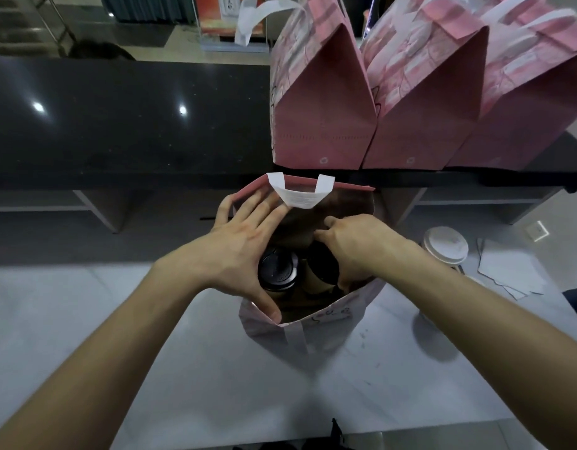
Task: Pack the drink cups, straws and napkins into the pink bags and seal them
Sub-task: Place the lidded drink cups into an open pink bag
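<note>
Pink bag open; left hand spreads rim wide, right hand grips cup inside.

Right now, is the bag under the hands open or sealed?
Open. The bag's mouth gapes, two dark-lidded cups show inside, and the left hand holds its rim apart.

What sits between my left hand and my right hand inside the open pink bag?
In the head view, two dark-lidded cups stand in the open pink bag, between the left hand and the right hand.
</note>
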